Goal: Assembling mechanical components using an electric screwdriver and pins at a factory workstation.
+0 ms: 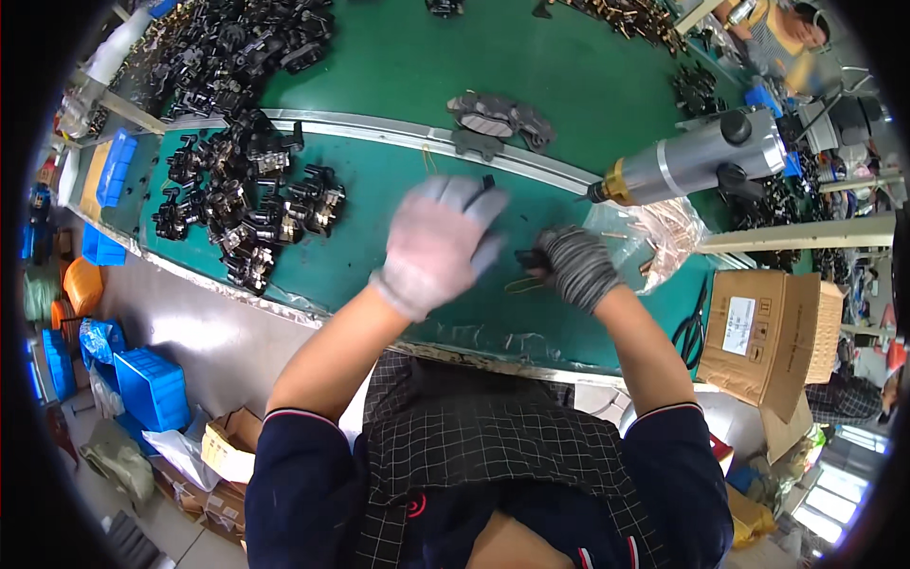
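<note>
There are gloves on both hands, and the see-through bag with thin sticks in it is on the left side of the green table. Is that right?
Not quite: the see-through bag with thin sticks in it is on the right side of the green table, as the head view shows.

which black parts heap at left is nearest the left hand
The black-and-silver metal heap mostly this side of the silver rail, nearest the pale-gloved left hand; the bigger black heap lies beyond it.
</note>
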### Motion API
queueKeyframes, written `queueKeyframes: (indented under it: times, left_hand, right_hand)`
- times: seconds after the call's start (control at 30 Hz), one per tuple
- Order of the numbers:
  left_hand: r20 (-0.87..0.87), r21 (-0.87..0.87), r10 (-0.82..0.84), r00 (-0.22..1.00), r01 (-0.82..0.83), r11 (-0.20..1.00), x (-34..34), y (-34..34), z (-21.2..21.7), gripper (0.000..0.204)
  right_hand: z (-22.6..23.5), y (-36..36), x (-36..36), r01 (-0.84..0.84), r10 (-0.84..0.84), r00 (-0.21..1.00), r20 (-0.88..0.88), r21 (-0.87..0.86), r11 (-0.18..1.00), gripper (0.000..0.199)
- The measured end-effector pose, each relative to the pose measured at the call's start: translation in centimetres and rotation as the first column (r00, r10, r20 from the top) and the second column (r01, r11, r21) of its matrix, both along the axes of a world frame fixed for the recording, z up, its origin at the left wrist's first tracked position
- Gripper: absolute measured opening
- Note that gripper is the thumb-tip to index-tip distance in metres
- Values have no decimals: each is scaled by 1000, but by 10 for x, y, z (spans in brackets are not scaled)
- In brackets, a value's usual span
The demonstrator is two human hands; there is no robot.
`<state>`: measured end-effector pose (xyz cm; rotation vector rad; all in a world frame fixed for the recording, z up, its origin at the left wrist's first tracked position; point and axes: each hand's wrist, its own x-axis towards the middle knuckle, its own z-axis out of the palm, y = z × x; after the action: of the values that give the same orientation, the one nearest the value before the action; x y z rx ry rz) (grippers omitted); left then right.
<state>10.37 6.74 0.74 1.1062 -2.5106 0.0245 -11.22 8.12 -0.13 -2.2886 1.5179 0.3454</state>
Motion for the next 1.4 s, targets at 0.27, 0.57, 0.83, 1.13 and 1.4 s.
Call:
queueKeyframes:
  times: [0.27,0.57,0.83,1.13,1.4]
  left_hand:
    - [-112,383,134,985,-82,920,19,75,-46,37]
    - [-288,327,250,924,-151,933,25,92,-66,34]
    - [-352,179,284,892,-234,956,29,69,-36,31]
    - [-335,9,247,909,-259,966,30,40,-51,29]
    - [-118,-183,-158,980,135,974,16,-35,-44,38]
  right_hand:
    - [-23,48,19,-99,197,929,314,-303,948,32]
    - [-52,52,12,5,239,781,578,-388,922,32]
    - [-42,17,12,-78,417,730,542,-540,838,27]
    - [-44,-31,18,-363,519,818,249,-477,800,35]
    - [-43,-42,40,12,125,856,502,-262,965,31]
